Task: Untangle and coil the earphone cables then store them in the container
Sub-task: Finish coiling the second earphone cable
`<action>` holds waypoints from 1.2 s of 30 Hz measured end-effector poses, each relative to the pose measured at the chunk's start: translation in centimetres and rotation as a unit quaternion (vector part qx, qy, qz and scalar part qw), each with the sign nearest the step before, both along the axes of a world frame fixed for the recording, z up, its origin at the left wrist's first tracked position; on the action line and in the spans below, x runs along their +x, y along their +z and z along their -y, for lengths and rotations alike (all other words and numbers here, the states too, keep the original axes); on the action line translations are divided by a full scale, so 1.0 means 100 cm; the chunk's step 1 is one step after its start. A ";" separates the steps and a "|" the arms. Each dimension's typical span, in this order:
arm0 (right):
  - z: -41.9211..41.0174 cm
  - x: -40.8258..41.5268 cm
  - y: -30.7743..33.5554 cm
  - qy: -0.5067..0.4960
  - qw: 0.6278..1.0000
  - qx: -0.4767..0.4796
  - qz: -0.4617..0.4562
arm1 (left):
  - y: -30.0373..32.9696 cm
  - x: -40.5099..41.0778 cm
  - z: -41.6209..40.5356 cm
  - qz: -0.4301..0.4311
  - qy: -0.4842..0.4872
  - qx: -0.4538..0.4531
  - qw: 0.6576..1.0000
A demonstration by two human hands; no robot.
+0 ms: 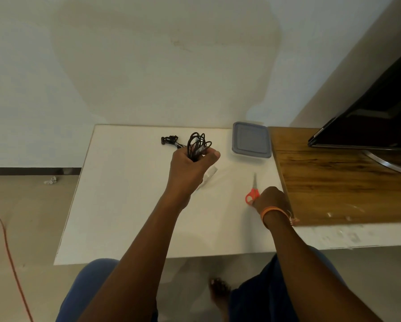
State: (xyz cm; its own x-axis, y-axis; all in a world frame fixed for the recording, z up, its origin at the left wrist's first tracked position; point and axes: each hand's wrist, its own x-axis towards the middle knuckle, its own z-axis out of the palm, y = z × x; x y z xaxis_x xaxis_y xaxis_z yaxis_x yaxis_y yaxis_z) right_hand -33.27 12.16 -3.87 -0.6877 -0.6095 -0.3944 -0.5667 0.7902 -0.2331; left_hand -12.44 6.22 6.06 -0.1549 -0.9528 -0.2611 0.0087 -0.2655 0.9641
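My left hand (190, 168) grips a coiled bundle of black earphone cable (198, 144) above the white table (125, 205); the loops stick up out of my fist and the earbud ends (169, 139) trail to the left. A clear container with a grey lid (251, 140) sits shut at the table's back right. My right hand (270, 198) rests on the table at the orange handles of a pair of scissors (252, 194), its fingers at the handles; whether it holds them I cannot tell.
A strip of white tape or paper (208, 180) lies under my left hand. A wooden board (338, 177) adjoins the table on the right, with a dark screen (375, 117) on it. An orange cord (9, 252) runs over the floor at left.
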 end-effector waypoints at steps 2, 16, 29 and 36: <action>-0.002 -0.004 0.000 -0.025 0.999 0.005 0.038 | 0.001 0.001 0.000 0.015 -0.006 -0.009 1.000; 0.000 0.005 0.003 -0.002 0.953 -0.044 0.301 | -0.004 0.007 0.006 0.026 -0.038 -0.035 0.998; 0.000 0.022 0.034 0.165 0.949 -0.097 0.249 | -0.003 0.010 0.007 0.029 -0.027 -0.021 0.999; 0.000 0.024 0.040 0.221 0.945 -0.078 0.229 | -0.003 0.011 0.008 0.043 -0.037 -0.020 0.998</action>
State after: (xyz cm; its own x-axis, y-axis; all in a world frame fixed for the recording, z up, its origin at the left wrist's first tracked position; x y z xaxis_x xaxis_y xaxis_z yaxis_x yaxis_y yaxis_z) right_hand -30.90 12.12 0.16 -0.1312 -0.8727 -0.4704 -0.6452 0.4354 -0.6278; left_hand -11.39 5.44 5.75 -0.2039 -0.9495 -0.2385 -0.0921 -0.2240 0.9702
